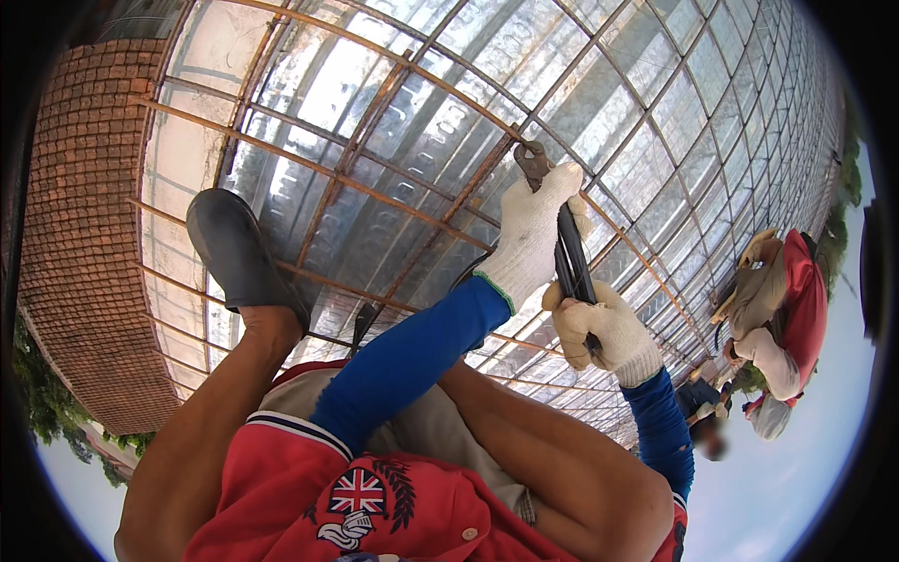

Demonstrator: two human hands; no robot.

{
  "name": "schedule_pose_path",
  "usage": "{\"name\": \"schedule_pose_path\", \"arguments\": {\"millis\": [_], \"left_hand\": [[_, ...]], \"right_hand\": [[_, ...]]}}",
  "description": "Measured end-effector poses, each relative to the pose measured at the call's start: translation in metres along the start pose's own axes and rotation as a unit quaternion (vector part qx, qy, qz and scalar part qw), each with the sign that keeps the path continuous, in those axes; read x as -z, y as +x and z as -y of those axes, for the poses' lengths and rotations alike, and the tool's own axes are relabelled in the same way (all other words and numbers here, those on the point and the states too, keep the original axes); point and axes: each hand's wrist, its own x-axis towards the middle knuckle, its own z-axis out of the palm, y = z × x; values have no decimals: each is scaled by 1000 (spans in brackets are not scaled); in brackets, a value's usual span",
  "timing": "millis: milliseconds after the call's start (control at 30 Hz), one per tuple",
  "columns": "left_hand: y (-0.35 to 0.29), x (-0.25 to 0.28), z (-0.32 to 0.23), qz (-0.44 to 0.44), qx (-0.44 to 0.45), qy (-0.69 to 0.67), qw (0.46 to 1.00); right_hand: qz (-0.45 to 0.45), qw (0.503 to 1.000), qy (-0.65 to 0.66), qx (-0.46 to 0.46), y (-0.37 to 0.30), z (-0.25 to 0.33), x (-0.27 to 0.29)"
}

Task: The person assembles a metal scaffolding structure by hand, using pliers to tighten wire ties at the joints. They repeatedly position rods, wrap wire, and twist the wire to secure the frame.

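A pair of long-handled pincers (570,258) with a worn brown head and black handles slants across the middle of the view. My left hand (526,229), in a white knit glove, is closed around it just below the head. Lower down, my gloved right hand (607,330) grips the handle ends, which lie close together. The jaws rest at a crossing of the rusty rebar mesh (449,220); whether wire sits between them is too small to tell.
Ribbed shiny metal decking (375,84) lies beneath the mesh. My dark clog (229,239) stands on the bars at left, beside a pale concrete strip (178,169) and a brick-coloured gridded surface (80,234). A person in red (801,309) bends over the mesh at right; another person (702,403) is behind.
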Motion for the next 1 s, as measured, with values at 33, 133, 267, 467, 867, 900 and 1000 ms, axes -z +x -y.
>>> {"name": "schedule_pose_path", "arguments": {"millis": [33,133,267,467,867,900,1000], "left_hand": [[2,2,1,-7,-8,15,1000],[3,-4,2,-48,-33,74,996],[3,-12,4,-89,-54,99,990],[0,-6,4,-92,-58,124,986],[6,-3,5,-90,-53,114,988],[6,-5,7,-97,-61,106,988],[1,-9,6,-109,-67,114,985]], "right_hand": [[-15,999,-45,-1,4,-1,-1],[-125,954,-268,43,5,4,-9],[-283,728,-596,187,6,-14,-20],[-296,727,-596,173,25,-33,-21],[-198,939,-277,52,20,-4,-14],[-249,844,-448,157,22,-12,-14],[-286,770,-552,144,22,-15,-23]]}}
